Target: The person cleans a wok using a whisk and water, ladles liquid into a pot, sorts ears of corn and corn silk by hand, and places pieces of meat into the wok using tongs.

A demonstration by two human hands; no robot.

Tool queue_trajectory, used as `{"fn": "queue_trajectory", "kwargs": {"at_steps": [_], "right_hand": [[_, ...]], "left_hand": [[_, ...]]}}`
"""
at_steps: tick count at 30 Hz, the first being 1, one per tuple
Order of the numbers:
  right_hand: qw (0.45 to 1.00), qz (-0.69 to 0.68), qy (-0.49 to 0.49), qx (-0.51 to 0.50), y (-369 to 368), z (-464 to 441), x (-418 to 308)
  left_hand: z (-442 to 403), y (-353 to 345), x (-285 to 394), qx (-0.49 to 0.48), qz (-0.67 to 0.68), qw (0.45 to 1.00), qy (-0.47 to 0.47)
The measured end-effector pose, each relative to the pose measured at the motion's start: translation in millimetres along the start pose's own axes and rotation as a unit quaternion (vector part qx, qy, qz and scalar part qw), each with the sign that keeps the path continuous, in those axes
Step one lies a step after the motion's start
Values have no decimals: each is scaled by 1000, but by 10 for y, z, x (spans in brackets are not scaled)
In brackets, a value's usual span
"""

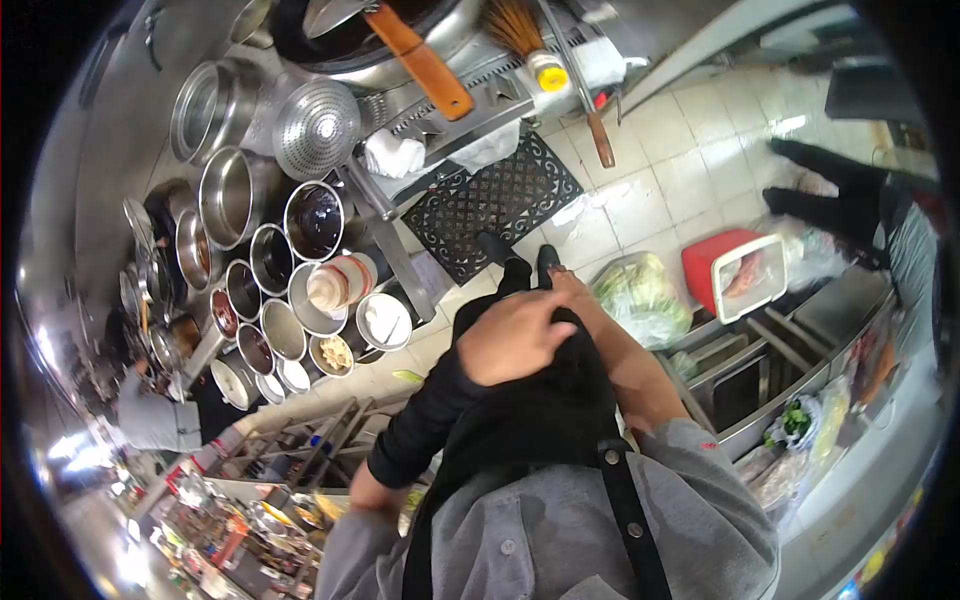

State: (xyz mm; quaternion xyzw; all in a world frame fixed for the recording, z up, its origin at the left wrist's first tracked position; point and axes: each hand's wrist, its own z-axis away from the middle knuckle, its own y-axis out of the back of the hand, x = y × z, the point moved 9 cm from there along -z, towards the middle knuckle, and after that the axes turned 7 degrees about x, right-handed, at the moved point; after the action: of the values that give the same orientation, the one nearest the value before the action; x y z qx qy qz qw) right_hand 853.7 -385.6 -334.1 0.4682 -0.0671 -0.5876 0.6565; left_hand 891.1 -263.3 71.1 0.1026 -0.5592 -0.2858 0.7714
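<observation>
A black apron [525,430] is hung down the front of the body, beneath both hands. Over it the left hand [512,340] is held, fingers loosely apart, nothing seen between them; of the right hand [566,285], partly hidden farther out, the finger state cannot be told. This pose is judged best managed with hands and sleeve kept clear of open food. A wok [350,45] is crossed by a wooden-handled turner [425,65]. Along the right edge of the steel counter [408,268], a pot [314,220] is filled with dark liquid; nearer its near right corner, white contents are held in a smaller container [384,321], yellowish pieces in a bowl [332,353].
</observation>
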Motion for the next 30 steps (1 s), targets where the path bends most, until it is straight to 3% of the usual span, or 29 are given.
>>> {"fn": "queue_trajectory", "kwargs": {"at_steps": [1, 3, 9, 11, 13, 15, 16, 17, 18, 21, 26, 27, 28, 30], "right_hand": [[998, -7, -23, -60, -239, -17, 105], [997, -2, -9, -74, -297, -6, -22], [978, 30, 183, -91, -251, -591, -1212], [937, -9, 339, 87, -86, -869, -1926], [897, -25, 419, 139, -60, -1188, -2587], [850, 111, 507, 91, -771, -1765, -3120], [856, 172, 488, -13, -881, -1927, -3296], [849, 231, 461, -117, -959, -2055, -3436], [845, 248, 449, -154, -1114, -2175, -3451], [844, 243, 448, -167, -1617, -2404, -3268], [849, 226, 443, -176, -2125, -2387, -2989], [849, 224, 447, -174, -2155, -2388, -3008], [847, 223, 450, -174, -2172, -2385, -3020], [850, 215, 449, -171, -2210, -2374, -3037]], "left_hand": [[178, -15, -345, 33, 13, 998, 59], [634, -151, -983, 33, 26, 986, 162], [1755, -432, -1896, 45, -25, 962, 266], [2030, -592, -2224, 71, 22, 962, 263], [2309, -843, -2656, 93, -9, 981, 170], [2652, -1071, -3178, 103, 27, 963, 247], [2624, -796, -2986, 89, 61, 919, 379], [2708, -793, -3103, 97, 42, 917, 385], [2896, -874, -3262, 100, 21, 914, 393], [3333, -1068, -3741, 94, 115, 860, 488], [3395, -896, -3897, 58, 65, 848, 523], [3342, -844, -3897, 55, 76, 844, 528], [3349, -862, -3996, 151, 159, 865, 451], [3495, -943, -4179, 135, 122, 868, 461]]}}
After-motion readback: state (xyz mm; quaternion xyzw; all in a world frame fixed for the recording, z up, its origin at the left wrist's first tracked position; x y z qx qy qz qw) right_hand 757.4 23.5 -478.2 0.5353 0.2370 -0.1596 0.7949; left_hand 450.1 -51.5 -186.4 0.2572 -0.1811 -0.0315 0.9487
